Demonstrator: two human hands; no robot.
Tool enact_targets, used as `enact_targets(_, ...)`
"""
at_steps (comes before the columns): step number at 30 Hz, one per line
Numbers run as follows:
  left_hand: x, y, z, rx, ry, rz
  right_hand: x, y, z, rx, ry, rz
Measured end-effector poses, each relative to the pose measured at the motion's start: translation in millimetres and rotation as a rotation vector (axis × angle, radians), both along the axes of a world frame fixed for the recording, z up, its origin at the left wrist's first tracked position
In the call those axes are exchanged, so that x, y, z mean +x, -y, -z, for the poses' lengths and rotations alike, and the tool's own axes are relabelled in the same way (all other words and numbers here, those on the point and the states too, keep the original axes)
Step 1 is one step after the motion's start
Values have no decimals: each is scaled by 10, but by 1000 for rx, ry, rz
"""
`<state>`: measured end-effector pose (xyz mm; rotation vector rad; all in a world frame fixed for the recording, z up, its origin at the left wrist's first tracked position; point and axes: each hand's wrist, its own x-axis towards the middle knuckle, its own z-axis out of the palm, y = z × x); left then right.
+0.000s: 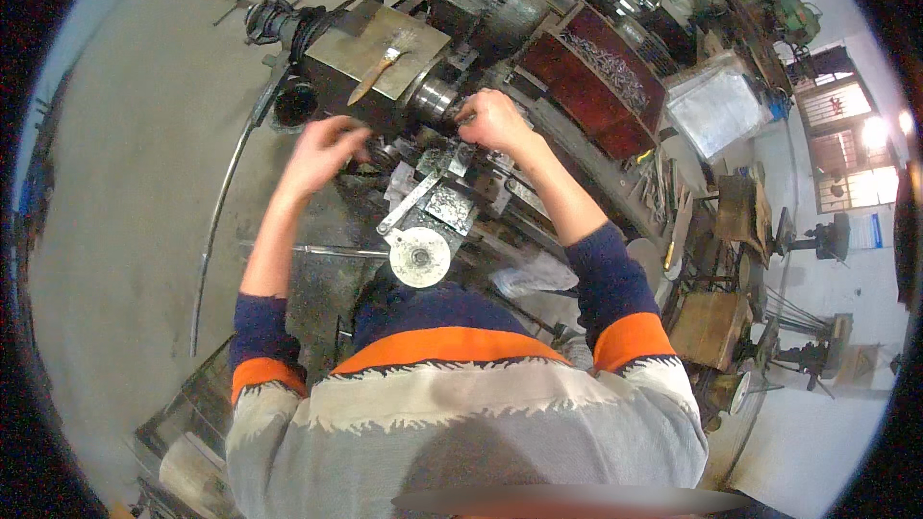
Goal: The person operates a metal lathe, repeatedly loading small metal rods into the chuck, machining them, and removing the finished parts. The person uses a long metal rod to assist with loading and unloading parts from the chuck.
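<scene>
A lathe fills the middle of the view, with a shiny metal chuck [437, 101] on its headstock. My right hand [495, 122] is at the face of the chuck, fingers closed together; what they hold, if anything, is hidden. Left of the chuck, my left hand [327, 149] hangs in the air, slightly blurred, fingers curved and apart with nothing visible in them. Below the hands sits the tool post with a flat lever [411, 202] beside it. Nearer to me is a round, pale handwheel [420, 257] speckled with chips.
A wooden-handled brush [375, 75] lies on the headstock cover [423, 38]. Behind the lathe stands a reddish-brown tray [591, 86] with metal shavings. A long bent bar [223, 211] slants down on the left. Hand tools [663, 197] and a plastic-wrapped sheet [716, 106] lie to the right.
</scene>
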<state>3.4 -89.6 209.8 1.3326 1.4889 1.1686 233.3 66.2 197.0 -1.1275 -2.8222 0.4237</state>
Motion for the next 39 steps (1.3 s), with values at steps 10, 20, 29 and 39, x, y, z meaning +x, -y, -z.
enact_targets(10,-1648,1164,305,-69,-533,-575,-104,-288,425,-84,-53,96)
enact_targets(20,-1591,1417,442,-397,-794,-518,-105,-328,276,-159,-10,21)
enact_targets(29,-1707,1269,900,-289,-919,-460,-41,-340,368,-114,-127,-8)
enact_targets(39,-1756,1256,1126,-255,-906,-481,-43,-426,479,-151,-92,-51)
